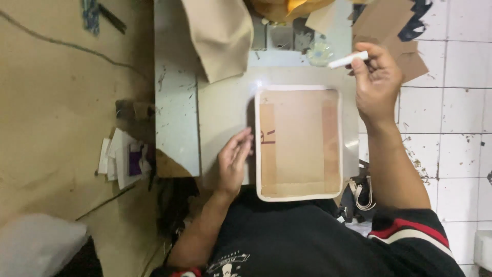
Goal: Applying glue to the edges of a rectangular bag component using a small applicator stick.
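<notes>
My left hand [234,160] lies flat, fingers loosely spread, on the table [177,102], its fingertips at the left edge of the panel [299,143]. My right hand [376,82] is raised past the panel's far right corner, closed around a white stick [348,60], pinched between thumb and fingers.

Containers: I see only a small clear round dish [320,54] on the table beyond the panel, just left of the stick's tip; I cannot tell its contents.

Panel: tan, rectangular, with a pale piped border and rounded corners. It lies flat on the table directly in front of my torso, its near edge overhanging the table toward my black shirt [307,236]. Its long axis runs away from me, near edge to far edge. Two darker strips run parallel to that axis, one along each long side. A small dark mark sits on the left strip, beside my left fingertips.

Stick: long axis roughly crosswise, tilted slightly, free end pointing left toward the dish. It is held above the table, clear of the panel.

Surroundings: a tan fabric piece [220,36] hangs over the table's far left part. Brown cut pieces [389,25] lie at far right. Loose papers [123,159] rest on the floor to the left.
</notes>
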